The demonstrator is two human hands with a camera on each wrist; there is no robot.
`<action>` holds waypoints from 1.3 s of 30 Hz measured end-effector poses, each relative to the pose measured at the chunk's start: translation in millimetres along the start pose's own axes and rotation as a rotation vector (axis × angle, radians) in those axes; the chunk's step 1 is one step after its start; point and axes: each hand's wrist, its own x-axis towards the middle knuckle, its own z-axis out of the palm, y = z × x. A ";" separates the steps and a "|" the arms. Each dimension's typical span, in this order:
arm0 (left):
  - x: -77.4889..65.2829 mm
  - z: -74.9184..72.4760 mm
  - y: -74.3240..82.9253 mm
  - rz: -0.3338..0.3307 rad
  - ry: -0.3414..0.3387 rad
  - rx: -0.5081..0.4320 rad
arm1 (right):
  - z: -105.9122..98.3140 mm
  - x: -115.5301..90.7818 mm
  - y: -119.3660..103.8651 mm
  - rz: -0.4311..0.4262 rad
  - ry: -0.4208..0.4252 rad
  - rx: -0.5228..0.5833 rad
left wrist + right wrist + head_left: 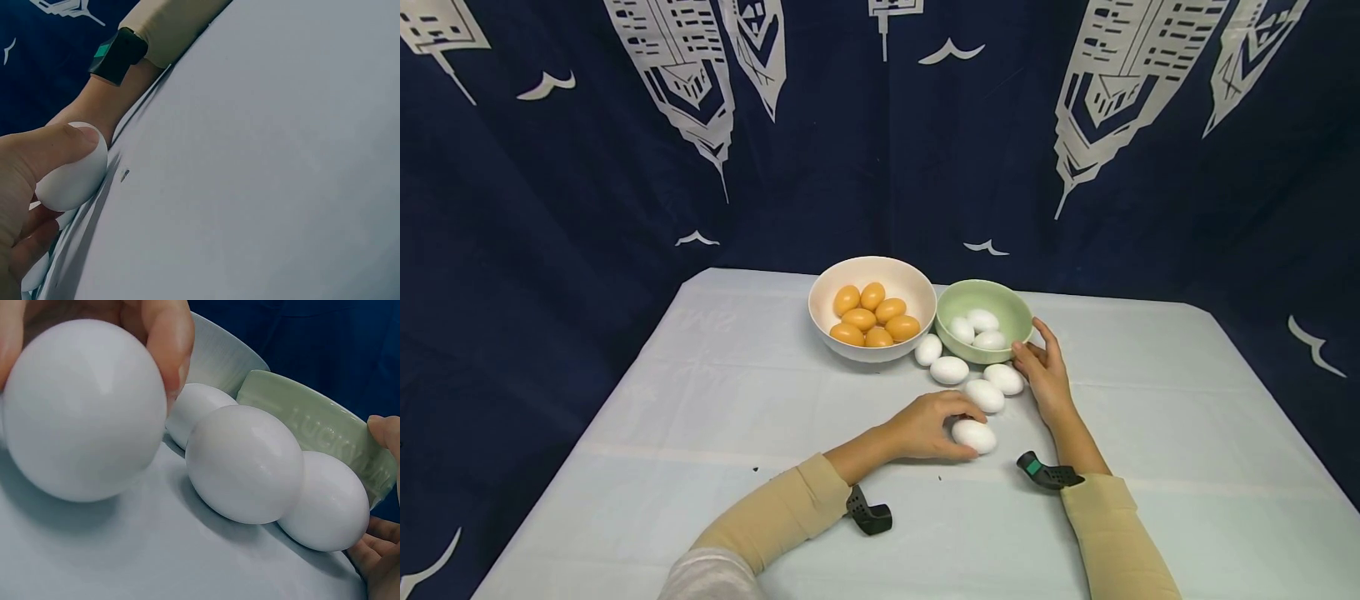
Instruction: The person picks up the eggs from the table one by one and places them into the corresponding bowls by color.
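Observation:
My left hand [928,425] holds a white egg [974,436] between thumb and fingers, just above or on the table; the left wrist view shows the thumb [62,147] across this egg [72,178]. My right hand [1047,375] grips the right side of a light green bowl [985,354], its fingers on the rim and outer wall. Three white eggs [982,320] lie inside that bowl. Several more white eggs [950,370] rest on the table in front of it. In the right wrist view, raised lettering shows on the green bowl [300,415].
A larger cream bowl [871,353] with several orange eggs [859,319] stands left of the green bowl, touching or nearly so. A white cloth covers the table [715,400]. Behind it hangs a dark blue curtain [880,167]. Black wrist devices [871,512] sit at both forearms.

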 end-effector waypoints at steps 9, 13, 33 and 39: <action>-2.1 1.7 -2.5 -0.038 -0.013 -0.038 | 0.3 0.5 1.1 0.005 0.007 -0.015; -2.5 1.8 -2.7 -0.034 -0.013 -0.033 | -0.3 0.8 1.0 0.001 0.007 -0.013; -1.3 0.9 -2.4 -0.022 0.007 -0.019 | -0.2 0.5 0.7 -0.003 -0.003 0.001; 4.6 -6.2 -1.3 -0.018 0.045 -0.034 | -0.7 0.7 0.6 -0.008 -0.002 -0.001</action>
